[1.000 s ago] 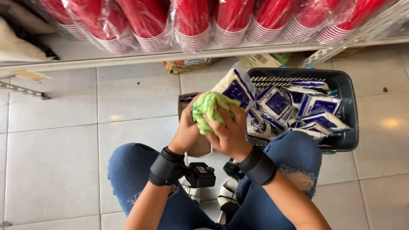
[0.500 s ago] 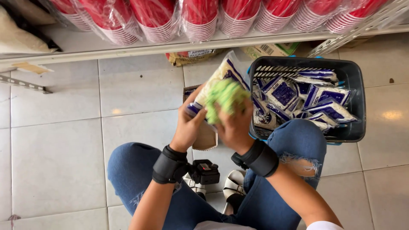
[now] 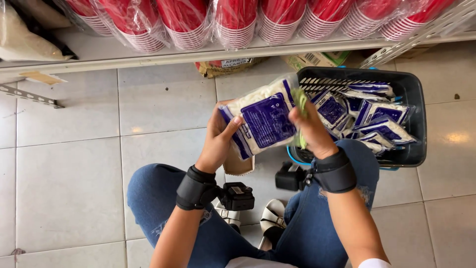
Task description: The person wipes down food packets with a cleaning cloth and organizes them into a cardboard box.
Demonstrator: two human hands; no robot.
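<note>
A clear packet of white grains with a blue label [image 3: 265, 118] is held up over my knees. My left hand [image 3: 219, 136] grips its left edge, thumb across the front. My right hand [image 3: 311, 130] holds the packet's right edge together with a green cloth [image 3: 300, 106], which shows only as a thin strip behind the packet. Black straps with small cameras sit on both wrists. To the right, a dark plastic basket [image 3: 415, 124] holds several similar blue-and-white packets [image 3: 377, 111].
A low white shelf [image 3: 148, 57] runs across the top with several wrapped stacks of red cups [image 3: 233, 22]. A sack of white grain [image 3: 25, 34] lies at the far left. Cardboard packs [image 3: 228, 65] lie under the shelf. The floor is pale tile [image 3: 69, 164].
The green cloth, earlier bunched on top of the packet under both hands, has moved to the packet's right edge. The packet has turned so its blue label faces up.
</note>
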